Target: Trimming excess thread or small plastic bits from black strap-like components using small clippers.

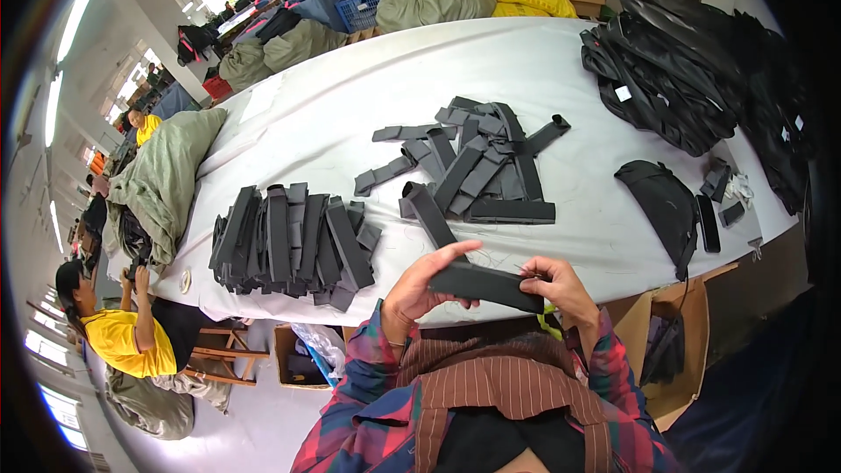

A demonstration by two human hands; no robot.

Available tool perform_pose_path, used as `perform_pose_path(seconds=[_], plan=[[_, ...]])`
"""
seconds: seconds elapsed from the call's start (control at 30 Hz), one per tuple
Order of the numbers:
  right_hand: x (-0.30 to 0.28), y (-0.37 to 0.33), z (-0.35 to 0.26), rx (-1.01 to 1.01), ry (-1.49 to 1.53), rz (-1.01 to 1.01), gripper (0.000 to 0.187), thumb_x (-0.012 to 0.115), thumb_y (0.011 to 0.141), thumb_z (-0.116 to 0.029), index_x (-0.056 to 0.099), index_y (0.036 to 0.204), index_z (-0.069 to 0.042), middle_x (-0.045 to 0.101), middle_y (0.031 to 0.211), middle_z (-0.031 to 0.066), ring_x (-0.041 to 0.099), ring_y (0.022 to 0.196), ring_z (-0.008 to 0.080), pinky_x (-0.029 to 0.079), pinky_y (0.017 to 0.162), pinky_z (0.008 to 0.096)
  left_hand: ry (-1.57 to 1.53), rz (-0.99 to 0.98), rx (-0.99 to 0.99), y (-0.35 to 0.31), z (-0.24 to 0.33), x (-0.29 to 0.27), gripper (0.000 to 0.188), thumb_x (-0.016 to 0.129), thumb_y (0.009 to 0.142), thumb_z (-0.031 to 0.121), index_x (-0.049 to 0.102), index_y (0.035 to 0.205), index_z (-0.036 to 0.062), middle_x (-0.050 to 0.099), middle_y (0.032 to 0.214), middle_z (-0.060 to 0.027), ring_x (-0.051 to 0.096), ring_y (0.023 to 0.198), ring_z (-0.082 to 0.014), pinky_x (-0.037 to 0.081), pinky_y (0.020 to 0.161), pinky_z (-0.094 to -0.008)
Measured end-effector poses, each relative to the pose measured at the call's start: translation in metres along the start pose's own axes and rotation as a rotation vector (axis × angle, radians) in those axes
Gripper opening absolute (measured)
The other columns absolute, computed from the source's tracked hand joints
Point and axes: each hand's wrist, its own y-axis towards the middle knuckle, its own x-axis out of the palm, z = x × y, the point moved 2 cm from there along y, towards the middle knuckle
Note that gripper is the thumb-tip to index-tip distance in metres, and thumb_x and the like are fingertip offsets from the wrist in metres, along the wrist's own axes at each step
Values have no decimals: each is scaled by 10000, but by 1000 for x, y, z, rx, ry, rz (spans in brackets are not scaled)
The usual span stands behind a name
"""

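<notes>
A dark padded fabric strip [486,283] is stretched between my hands above the table's near edge. My left hand [419,287] grips its left end, thumb on top and fingertips showing underneath. At the other end, my right hand [562,289] pinches the upper edge between thumb and fingers. Just beyond the held piece, another dark strip [431,217] lies on the white table [350,83]. A loose heap of similar grey and black strips [491,158] spreads farther back. To the left, more strips are laid in a packed row [289,245].
Black bags [666,70] are piled at the far right. Nearer lie a black fabric pouch [661,210] and a dark phone-like slab [708,223]. Cardboard boxes [692,333] stand below the table's near edge. A person in a yellow shirt [131,342] sits at the left.
</notes>
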Motion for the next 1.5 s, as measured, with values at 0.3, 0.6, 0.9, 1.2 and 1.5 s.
perform_pose_path(seconds=[0.3, 0.6, 0.9, 1.2, 1.5], plan=[[17, 27, 24, 63, 522, 358, 131, 595, 908, -192, 623, 905, -64, 542, 694, -72, 438, 547, -3, 300, 437, 199, 4, 121, 143, 35, -60, 13, 563, 530, 919, 137, 322, 1436, 61, 410, 1407, -72, 441, 1242, -172, 406, 991, -326], [29, 35, 7, -141, 298, 414, 139, 618, 881, -129, 645, 837, 0, 583, 763, -32, 481, 710, 39, 388, 626, 212, -76, -25, 127, 27, -41, 21, 617, 478, 812, -28, 312, 1405, 14, 525, 1238, -136, 586, 1100, -277, 442, 994, -396], [24, 27, 6, -261, 4, 396, 161, 656, 877, -128, 642, 941, 19, 546, 768, -38, 475, 718, 42, 407, 657, 203, -94, 120, 201, 31, -52, 11, 322, 567, 922, 145, 484, 1202, 9, 553, 1092, -148, 569, 817, -214, 503, 782, -390], [20, 9, -12, -393, -355, 425, 218, 684, 814, -85, 667, 1029, -54, 675, 919, 48, 581, 764, 117, 464, 692, 251, -136, 206, 307, 34, -47, 18, 273, 562, 897, 72, 458, 1135, -11, 579, 1023, -178, 607, 781, -222, 520, 757, -348], [15, 3, -13, -497, -550, 472, 177, 692, 777, -96, 684, 951, -66, 652, 805, 74, 575, 666, 204, 450, 631, 295, -162, 192, 320, 34, -48, 18, 274, 558, 888, 77, 445, 1125, -3, 567, 1023, -185, 601, 790, -231, 517, 753, -359]])
